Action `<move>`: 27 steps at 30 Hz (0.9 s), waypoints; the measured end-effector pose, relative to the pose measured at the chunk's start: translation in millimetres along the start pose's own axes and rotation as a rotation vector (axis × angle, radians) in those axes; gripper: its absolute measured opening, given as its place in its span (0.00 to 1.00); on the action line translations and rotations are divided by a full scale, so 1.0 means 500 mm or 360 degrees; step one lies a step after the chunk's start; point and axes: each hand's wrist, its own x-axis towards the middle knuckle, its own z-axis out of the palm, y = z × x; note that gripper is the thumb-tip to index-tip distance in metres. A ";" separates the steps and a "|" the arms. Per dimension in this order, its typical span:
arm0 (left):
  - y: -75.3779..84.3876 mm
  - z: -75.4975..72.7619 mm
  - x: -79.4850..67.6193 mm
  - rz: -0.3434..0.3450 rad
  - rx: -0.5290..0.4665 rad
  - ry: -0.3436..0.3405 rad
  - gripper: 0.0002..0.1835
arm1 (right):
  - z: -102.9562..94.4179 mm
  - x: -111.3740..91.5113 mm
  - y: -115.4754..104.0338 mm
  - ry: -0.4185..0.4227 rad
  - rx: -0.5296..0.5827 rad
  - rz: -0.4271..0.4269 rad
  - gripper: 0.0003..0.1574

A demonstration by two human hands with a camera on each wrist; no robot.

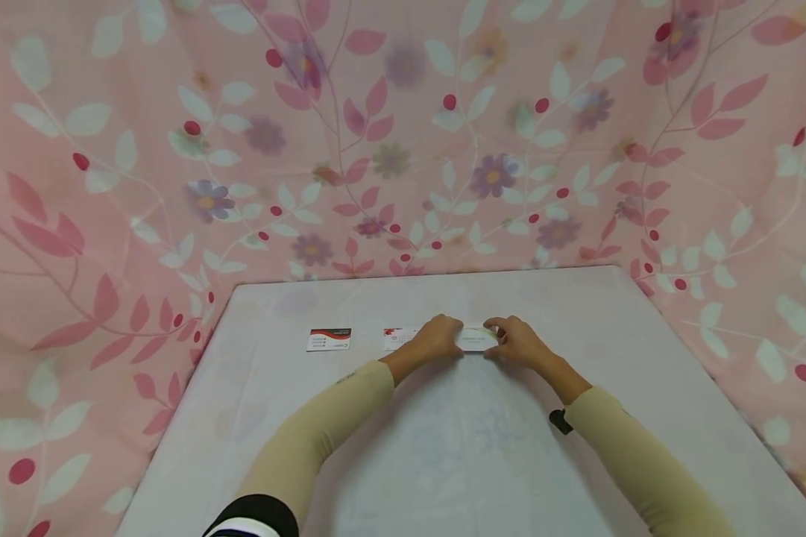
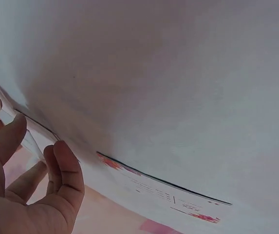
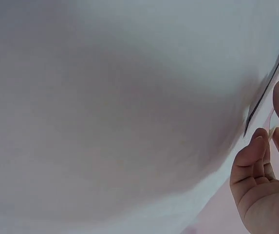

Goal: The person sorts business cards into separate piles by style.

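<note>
In the head view a white business card (image 1: 476,339) with a pale green curve and small print lies between both hands at the back of the table. My left hand (image 1: 438,337) pinches its left end between thumb and fingers, and my right hand (image 1: 518,343) pinches its right end. In the left wrist view the left hand (image 2: 37,185) is curled at the card's end, just above a dark edge line on the table. Similarly, the right hand (image 3: 266,180) bends its fingers at the card in the right wrist view.
A floral-corner card (image 1: 394,339) lies left of the held one, partly hidden behind the left hand. Farther left is a red, black and white card (image 1: 329,340). The white-covered table (image 1: 443,462) meets a pink floral curtain (image 1: 403,149) at its back edge.
</note>
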 end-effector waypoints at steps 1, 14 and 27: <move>-0.001 0.000 0.004 -0.0014 0.0015 0.0005 0.34 | 0.000 0.005 0.000 0.0004 -0.0003 0.0003 0.37; -0.003 0.005 0.032 -0.0171 0.0033 -0.0025 0.30 | 0.008 0.034 0.008 0.0015 -0.0012 0.0011 0.33; -0.013 0.004 0.049 -0.0258 -0.0133 -0.0096 0.34 | 0.008 0.050 0.011 -0.0078 -0.0012 0.0009 0.40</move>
